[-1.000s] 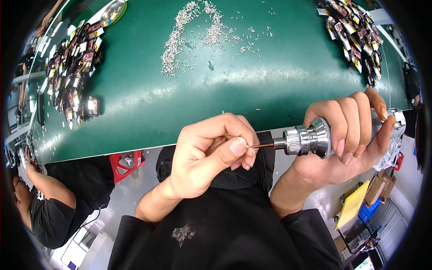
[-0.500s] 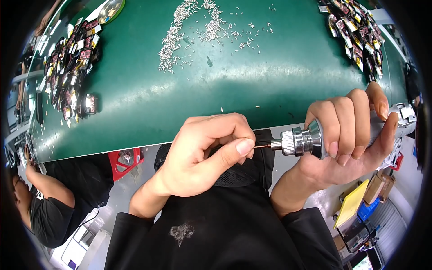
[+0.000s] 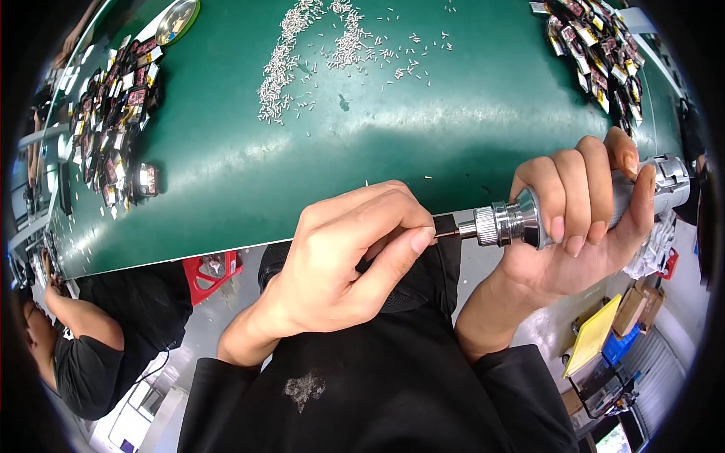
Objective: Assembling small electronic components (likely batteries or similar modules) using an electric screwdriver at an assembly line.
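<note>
My right hand [image 3: 578, 204] is wrapped around a silver electric screwdriver [image 3: 495, 225], held nearly level with its knurled nose toward the left. From the nose sticks out a thin bit [image 3: 448, 235]. The thumb and forefinger of my left hand [image 3: 343, 260] pinch the far end of that bit, hiding its tip. Whether a small part also sits between these fingertips cannot be seen. Both hands are raised in front of me at the near edge of the green table [image 3: 226, 204].
Small silver screws or pins [image 3: 281, 79] lie scattered at the table's far middle. Heaps of small black devices with pale tabs lie left [image 3: 121, 113] and right [image 3: 600, 57]. A round dish [image 3: 178, 21] stands far left. Another person [image 3: 94, 340] sits at left, beside a red stool [image 3: 208, 275].
Both hands and the screwdriver have risen slightly, and its rear end tilts up a little more. My left fingertips have shifted a little to the right, nearer the nose.
</note>
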`<state>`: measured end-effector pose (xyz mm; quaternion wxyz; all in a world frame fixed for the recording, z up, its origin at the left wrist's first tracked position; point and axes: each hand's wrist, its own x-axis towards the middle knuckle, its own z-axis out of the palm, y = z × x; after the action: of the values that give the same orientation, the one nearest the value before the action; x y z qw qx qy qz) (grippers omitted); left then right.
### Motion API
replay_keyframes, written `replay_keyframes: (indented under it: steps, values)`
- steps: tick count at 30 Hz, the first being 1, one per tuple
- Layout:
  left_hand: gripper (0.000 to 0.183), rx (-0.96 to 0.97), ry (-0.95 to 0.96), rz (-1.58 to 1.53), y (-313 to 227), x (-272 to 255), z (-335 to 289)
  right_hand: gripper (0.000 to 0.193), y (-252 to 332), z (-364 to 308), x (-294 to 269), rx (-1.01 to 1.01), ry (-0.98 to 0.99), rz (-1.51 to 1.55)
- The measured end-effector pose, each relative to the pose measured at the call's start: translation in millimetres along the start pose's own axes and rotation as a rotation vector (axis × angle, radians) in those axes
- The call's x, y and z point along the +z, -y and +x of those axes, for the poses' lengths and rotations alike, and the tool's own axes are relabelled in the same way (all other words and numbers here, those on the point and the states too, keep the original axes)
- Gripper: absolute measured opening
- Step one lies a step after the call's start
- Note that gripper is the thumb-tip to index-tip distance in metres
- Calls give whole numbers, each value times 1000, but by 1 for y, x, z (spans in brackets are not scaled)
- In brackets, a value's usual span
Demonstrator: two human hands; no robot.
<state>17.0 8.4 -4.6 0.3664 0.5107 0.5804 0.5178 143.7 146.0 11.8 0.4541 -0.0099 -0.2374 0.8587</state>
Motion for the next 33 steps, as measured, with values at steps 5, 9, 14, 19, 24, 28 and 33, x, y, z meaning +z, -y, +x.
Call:
replay_keyframes:
  steps: [5,9,14,19,24,28,33]
  values:
    - [23,69,-211,261,-18,-22,11,19,5,6,0,-74,-37,39]
    - [4,0,-415,395,-13,-75,40,19,-1,7,-13,-143,-229,-52]
    - [17,41,-451,893,5,-175,123,17,-13,6,-23,-155,-360,38]
    - [21,-62,-424,960,45,-194,197,15,-14,5,-30,-135,-300,57]
    - [32,-115,-521,1164,64,-197,232,16,-15,9,-30,-121,-289,40]
    - [46,-232,-433,1293,62,-208,239,14,-14,10,-32,-99,-257,59]
    - [38,50,-303,1375,72,-238,239,15,-12,6,-31,-58,-231,69]
